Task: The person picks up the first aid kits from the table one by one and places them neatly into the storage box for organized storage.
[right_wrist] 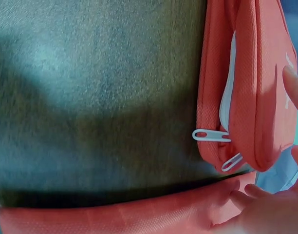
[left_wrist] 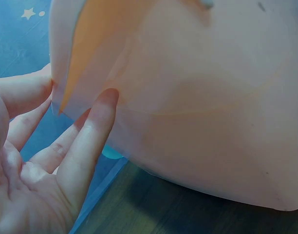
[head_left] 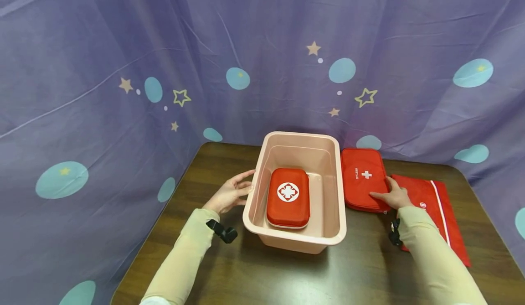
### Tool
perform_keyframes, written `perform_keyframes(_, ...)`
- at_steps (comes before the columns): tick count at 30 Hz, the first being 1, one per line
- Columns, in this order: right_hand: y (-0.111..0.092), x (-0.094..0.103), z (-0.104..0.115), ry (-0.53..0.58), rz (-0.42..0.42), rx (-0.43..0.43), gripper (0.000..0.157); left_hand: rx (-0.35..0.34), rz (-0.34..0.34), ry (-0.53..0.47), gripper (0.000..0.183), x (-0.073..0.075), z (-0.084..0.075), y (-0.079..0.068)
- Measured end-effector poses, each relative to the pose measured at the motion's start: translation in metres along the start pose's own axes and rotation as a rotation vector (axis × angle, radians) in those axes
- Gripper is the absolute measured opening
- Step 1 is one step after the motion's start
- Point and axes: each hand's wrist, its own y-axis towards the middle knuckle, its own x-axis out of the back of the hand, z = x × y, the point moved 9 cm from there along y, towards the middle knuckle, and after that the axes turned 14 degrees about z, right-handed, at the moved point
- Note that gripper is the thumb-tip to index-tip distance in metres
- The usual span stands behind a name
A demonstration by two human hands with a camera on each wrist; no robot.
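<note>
My left hand (head_left: 231, 192) touches the left side of a pale pink plastic bin (head_left: 336, 241) with spread fingers; in the left wrist view, fingertips (left_wrist: 107, 100) lie against its wall. Inside the bin sits a red hard-shell first aid case (head_left: 288, 211) with a white cross emblem. My right hand (head_left: 394, 196) is over the right edge of a red zippered first aid bag (head_left: 361, 188), thumb on its top face. Its other fingers (right_wrist: 246, 197) spread near a flat red pouch (right_wrist: 115, 219). White zipper pulls (right_wrist: 212, 135) show at the bag's corner.
Everything stands on a dark brown wooden table (head_left: 283, 277). The flat red pouch with a white stripe lies at the right, partly under my right forearm. A purple curtain (head_left: 270, 45) with stars and blue ovals hangs behind and at the left.
</note>
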Motion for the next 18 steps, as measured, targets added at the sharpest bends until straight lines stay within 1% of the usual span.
perform_keyframes(8,0.008,-0.006,0.002,-0.030,0.021,-0.028,0.111,0.000,0.004,-0.015,0.062,-0.001,0.001,-0.001)
perform_keyframes(15,0.005,-0.013,0.005,-0.024,0.034,-0.077,0.112,-0.014,0.011,-0.013,0.062,-0.003,-0.002,-0.002)
perform_keyframes(18,0.004,-0.014,0.007,-0.030,0.043,-0.086,0.113,-0.012,0.009,-0.014,0.062,-0.003,-0.003,-0.002)
